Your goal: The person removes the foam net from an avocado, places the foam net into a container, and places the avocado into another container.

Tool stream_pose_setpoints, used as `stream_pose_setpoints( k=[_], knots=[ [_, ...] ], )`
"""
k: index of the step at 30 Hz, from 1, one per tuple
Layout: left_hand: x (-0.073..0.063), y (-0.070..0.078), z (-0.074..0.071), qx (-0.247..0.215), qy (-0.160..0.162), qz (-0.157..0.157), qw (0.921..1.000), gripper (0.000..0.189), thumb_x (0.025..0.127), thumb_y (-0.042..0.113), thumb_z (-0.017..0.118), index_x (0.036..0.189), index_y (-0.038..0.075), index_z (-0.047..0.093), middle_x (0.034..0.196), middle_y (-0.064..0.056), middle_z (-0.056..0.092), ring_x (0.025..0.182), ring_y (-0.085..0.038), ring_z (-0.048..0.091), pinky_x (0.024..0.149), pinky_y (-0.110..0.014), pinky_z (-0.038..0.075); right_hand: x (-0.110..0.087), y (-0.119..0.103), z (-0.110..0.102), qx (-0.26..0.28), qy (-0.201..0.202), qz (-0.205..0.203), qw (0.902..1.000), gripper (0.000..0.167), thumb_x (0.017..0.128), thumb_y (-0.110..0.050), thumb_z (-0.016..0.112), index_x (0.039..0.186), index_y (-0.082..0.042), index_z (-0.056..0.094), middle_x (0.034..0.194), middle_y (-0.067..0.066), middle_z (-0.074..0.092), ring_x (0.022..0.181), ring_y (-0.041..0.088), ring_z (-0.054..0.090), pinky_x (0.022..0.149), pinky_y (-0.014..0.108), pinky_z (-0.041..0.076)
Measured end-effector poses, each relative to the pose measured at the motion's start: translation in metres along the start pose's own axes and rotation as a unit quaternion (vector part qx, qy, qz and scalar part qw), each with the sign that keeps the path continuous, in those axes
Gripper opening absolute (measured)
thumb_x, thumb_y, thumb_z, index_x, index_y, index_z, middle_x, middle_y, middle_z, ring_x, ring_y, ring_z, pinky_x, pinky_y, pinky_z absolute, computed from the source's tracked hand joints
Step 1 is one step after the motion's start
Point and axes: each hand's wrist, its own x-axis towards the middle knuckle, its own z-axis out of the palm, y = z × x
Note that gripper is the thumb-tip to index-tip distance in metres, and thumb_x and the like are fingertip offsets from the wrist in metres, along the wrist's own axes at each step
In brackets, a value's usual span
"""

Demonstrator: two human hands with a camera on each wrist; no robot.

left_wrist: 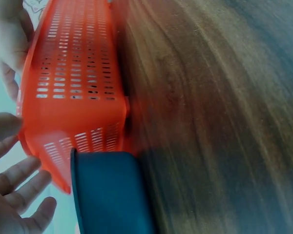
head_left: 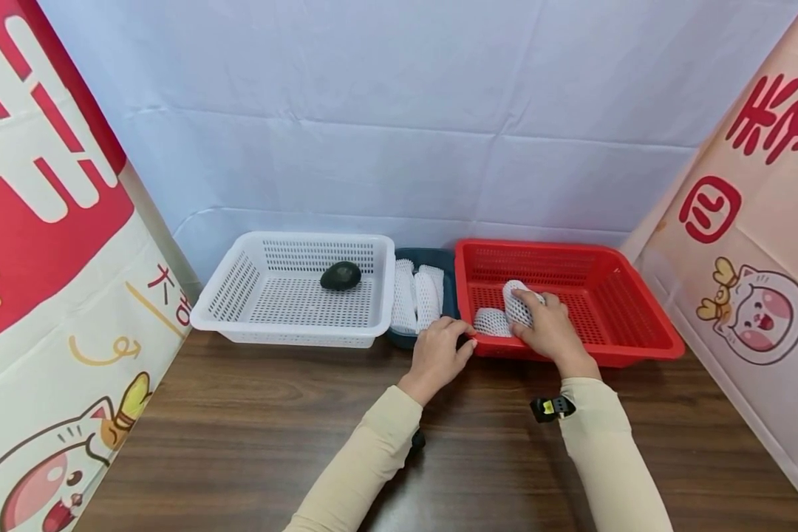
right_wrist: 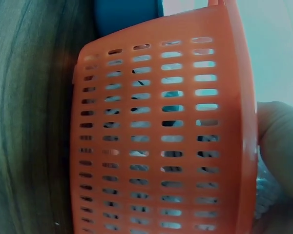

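In the head view my right hand (head_left: 550, 329) reaches over the front rim of the red basket (head_left: 645, 310) and grips a white foam-net-wrapped piece (head_left: 515, 295); the net hides what is inside. Beside it in the basket lies another foam-netted piece (head_left: 491, 323). My left hand (head_left: 437, 355) is at the basket's front left corner, its fingertips at the rim and its fingers loosely spread in the left wrist view. White foam net sleeves (head_left: 428, 295) lie in a dark blue-green bin (head_left: 448, 258) just beyond that hand. The right wrist view shows mostly the basket's slotted wall (right_wrist: 151, 117).
A white basket (head_left: 229, 321) stands at the left with one dark green avocado (head_left: 340, 275) in it. The bin sits tightly between the two baskets. All three stand on a brown wooden table (head_left: 273, 414), against a pale cloth backdrop (head_left: 319, 170) with printed cloths at both sides.
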Motion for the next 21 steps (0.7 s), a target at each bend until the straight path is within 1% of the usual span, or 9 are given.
stream_pose_setpoints(
  k=[3, 5, 9, 11, 13, 16, 21],
  knots=[
    [0.0, 0.0, -0.006, 0.001, -0.022, 0.002, 0.9998, 0.02, 0.084, 0.03, 0.068, 0.101, 0.019, 0.069, 0.096, 0.001, 0.063, 0.085, -0.013, 0.059, 0.068, -0.029, 0.049, -0.001, 0.0, 0.0, 0.003, 0.019, -0.005, 0.9998, 0.063, 0.083, -0.015, 0.067, 0.138, -0.007, 0.039, 0.131, 0.037, 0.028, 0.109, 0.053, 0.031, 0.082, 0.065, 0.036],
    [0.002, -0.001, -0.012, 0.003, -0.029, 0.004, 0.9996, 0.024, 0.084, 0.032, 0.068, 0.104, 0.019, 0.068, 0.098, 0.0, 0.062, 0.087, -0.013, 0.059, 0.068, -0.03, 0.048, 0.0, -0.002, -0.002, 0.009, 0.04, -0.01, 0.9991, 0.063, 0.082, -0.016, 0.067, 0.138, -0.007, 0.04, 0.13, 0.037, 0.029, 0.109, 0.053, 0.032, 0.081, 0.064, 0.037],
    [0.011, 0.0, -0.029, 0.003, -0.026, 0.012, 0.9996, 0.03, 0.083, 0.033, 0.069, 0.109, 0.017, 0.068, 0.101, -0.001, 0.062, 0.088, -0.013, 0.059, 0.067, -0.031, 0.048, 0.0, -0.007, -0.011, 0.02, 0.083, -0.02, 0.9962, 0.066, 0.081, -0.017, 0.07, 0.138, -0.007, 0.04, 0.128, 0.034, 0.032, 0.11, 0.051, 0.033, 0.079, 0.063, 0.04],
    [0.015, 0.002, -0.037, 0.004, -0.025, 0.015, 0.9996, 0.031, 0.083, 0.033, 0.069, 0.11, 0.016, 0.067, 0.102, -0.002, 0.062, 0.089, -0.014, 0.059, 0.067, -0.032, 0.048, 0.0, -0.01, -0.017, 0.019, 0.094, -0.024, 0.9951, 0.067, 0.08, -0.016, 0.07, 0.138, -0.007, 0.04, 0.127, 0.033, 0.034, 0.109, 0.05, 0.034, 0.078, 0.062, 0.04],
    [0.019, 0.003, -0.042, 0.006, -0.029, 0.012, 0.9995, 0.032, 0.083, 0.033, 0.068, 0.111, 0.016, 0.067, 0.104, -0.002, 0.062, 0.09, -0.014, 0.058, 0.067, -0.032, 0.047, -0.001, -0.012, -0.021, 0.014, 0.098, -0.027, 0.9947, 0.068, 0.078, -0.016, 0.071, 0.138, -0.007, 0.04, 0.127, 0.033, 0.034, 0.109, 0.05, 0.034, 0.077, 0.062, 0.041],
    [0.02, 0.003, -0.046, 0.006, -0.036, 0.002, 0.9993, 0.033, 0.083, 0.033, 0.068, 0.112, 0.016, 0.066, 0.105, -0.002, 0.061, 0.092, -0.014, 0.057, 0.068, -0.033, 0.046, 0.0, -0.015, -0.025, 0.01, 0.094, -0.029, 0.9951, 0.069, 0.078, -0.015, 0.072, 0.139, -0.008, 0.04, 0.127, 0.032, 0.034, 0.109, 0.049, 0.035, 0.077, 0.062, 0.041],
    [0.018, 0.001, -0.045, 0.001, -0.043, -0.01, 0.999, 0.035, 0.084, 0.033, 0.068, 0.114, 0.015, 0.065, 0.105, -0.003, 0.061, 0.093, -0.015, 0.057, 0.072, -0.035, 0.047, 0.0, -0.015, -0.024, 0.008, 0.083, -0.026, 0.9961, 0.069, 0.077, -0.015, 0.072, 0.139, -0.009, 0.04, 0.128, 0.031, 0.033, 0.11, 0.049, 0.034, 0.077, 0.061, 0.042]
  ],
)
